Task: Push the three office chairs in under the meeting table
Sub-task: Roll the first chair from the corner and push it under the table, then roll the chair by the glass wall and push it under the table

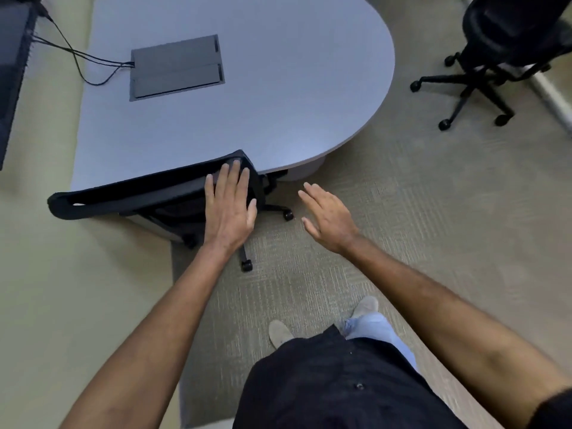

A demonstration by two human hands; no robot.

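At far left a dark monitor edge [12, 72] stands by the wall, its cables [77, 55] trailing right to the closed cable hatch [178, 68] set in the grey meeting table [278, 88]. The table's long axis runs from that left end to a rounded right end.

At the near edge of the table sits the first office chair [139, 193], its backrest top lying roughly parallel to the table edge and its seat already mostly hidden beneath the top; two castor legs [246, 265] stick out toward the person. The left hand [230, 205] lies flat and open, fingers spread, palm pressing the right end of the backrest. It grips nothing.

Just to its right, the right hand [328, 218] hovers open over the carpet [402, 212], touching nothing and well clear of the chair.

At far right a second office chair [495, 57] stands well apart from the table's rounded end, fully out on the floor. A third chair is not in view.

My reading: the first chair is nearly home, and the next one lies to the far right, on the side of the free right hand, which is the nearer of the two.
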